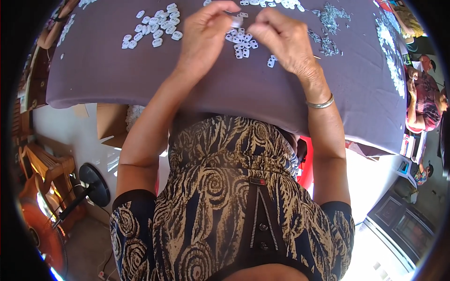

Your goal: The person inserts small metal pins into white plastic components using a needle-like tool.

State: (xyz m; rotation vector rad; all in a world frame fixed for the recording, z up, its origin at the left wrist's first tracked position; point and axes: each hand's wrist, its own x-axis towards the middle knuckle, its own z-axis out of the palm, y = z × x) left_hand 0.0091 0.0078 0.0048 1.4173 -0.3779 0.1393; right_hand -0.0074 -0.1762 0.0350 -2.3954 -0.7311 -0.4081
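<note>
My left hand (206,35) is raised over the table, its thumb and fingers closed on a small white plastic piece (237,22). Facing it, my right hand (285,40) has its fingers curled into a pinch; whatever is in them is hidden. A thin, light-coloured tip (317,57) shows beside the right wrist. Below and between the hands lies a heap of small white plastic parts with dark holes (242,43), and a few more (272,61) lie under the right hand. Left of my left hand is a pile of rounded white plastic parts (159,23).
Small metal screws (332,18) are heaped right of my right hand on the cloth-covered table (112,75). More white parts line the far edge and the right side (393,56). Other people sit around the table. A fan (42,234) and an open cardboard box (111,119) stand at left.
</note>
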